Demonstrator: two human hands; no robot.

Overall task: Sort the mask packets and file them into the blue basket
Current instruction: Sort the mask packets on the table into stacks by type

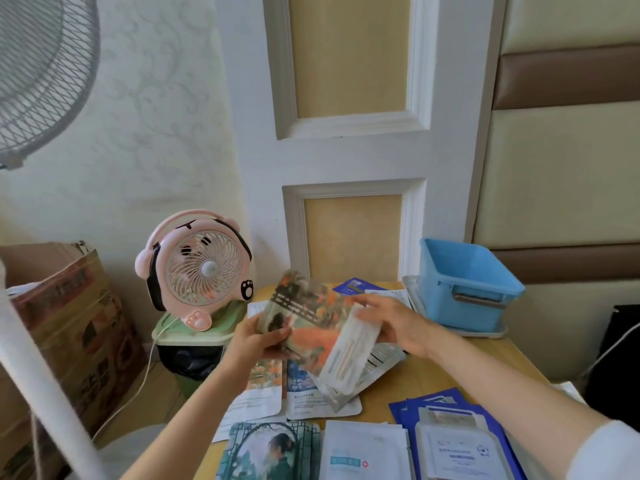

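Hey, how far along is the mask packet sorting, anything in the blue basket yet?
Early. Nothing looks filed: the visible inside of the blue basket shows no packets. In hand: left hand and right hand hold a stack of packets above the table. Left: teal packet, white packet and dark blue packets lie there unfiled.

A white-framed door (349,133) with yellow panels stands between patterned wallpaper (149,116) and padded wall (568,168).
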